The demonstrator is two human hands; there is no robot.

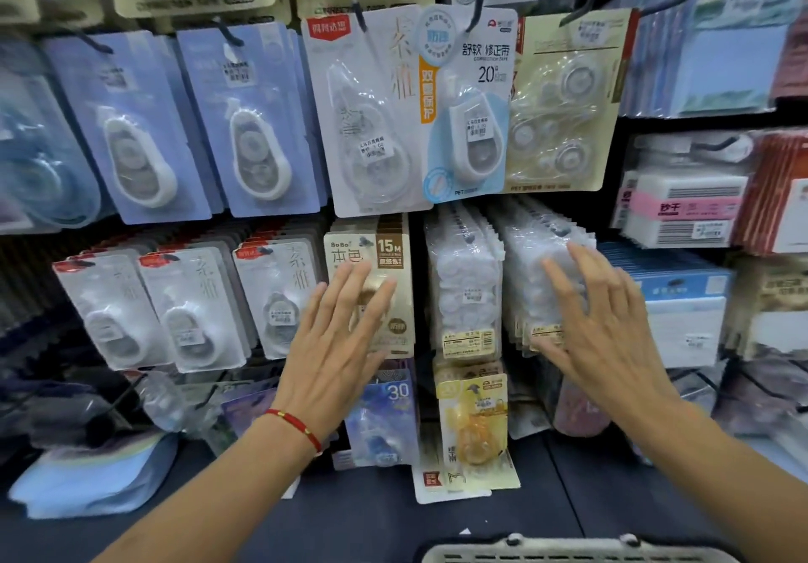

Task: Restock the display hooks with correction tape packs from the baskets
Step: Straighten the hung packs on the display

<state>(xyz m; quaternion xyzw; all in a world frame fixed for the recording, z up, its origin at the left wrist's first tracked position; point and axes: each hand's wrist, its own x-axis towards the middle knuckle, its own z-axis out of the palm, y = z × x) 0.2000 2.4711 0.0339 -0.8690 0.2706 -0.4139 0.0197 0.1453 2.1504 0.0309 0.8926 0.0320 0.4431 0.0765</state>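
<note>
At hooks | left hand [336,335] flat on beige pack [379,274] | right hand [603,326] on clear packs [538,256]

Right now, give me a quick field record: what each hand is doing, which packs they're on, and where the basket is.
left hand: open, fingers straight, spread over the beige 15M pack
right hand: open, fingers spread on the clear bagged packs
held items: none in either hand
wrist: red string bracelet on the left
basket: rim at the bottom edge, contents hidden
hooks above: full, front pack reads 20
</note>
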